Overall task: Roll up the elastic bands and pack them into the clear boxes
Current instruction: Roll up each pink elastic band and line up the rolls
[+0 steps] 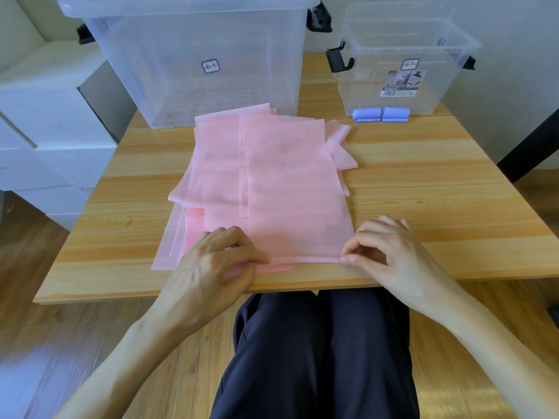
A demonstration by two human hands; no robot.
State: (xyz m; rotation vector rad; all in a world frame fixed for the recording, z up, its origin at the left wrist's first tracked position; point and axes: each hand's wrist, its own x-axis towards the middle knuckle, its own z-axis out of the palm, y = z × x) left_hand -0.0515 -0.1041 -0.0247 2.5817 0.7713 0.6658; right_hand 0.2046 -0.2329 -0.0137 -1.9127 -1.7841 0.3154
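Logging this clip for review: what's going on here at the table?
A seated person pinches the near edge of the top pink band with the left hand and the right hand, seemingly about to roll it. It lies on a pile of pink bands on the wooden table. Two rolled purple bands sit inside the small clear box; the big box looks empty.

Soft, even daylight fills the scene, casting only faint shadows. A pale sheen lies on the light wooden tabletop [423, 176] and the glossy wooden floor [453, 388]. Wide-angle distortion bows the edges, and the picture is slightly soft throughout.
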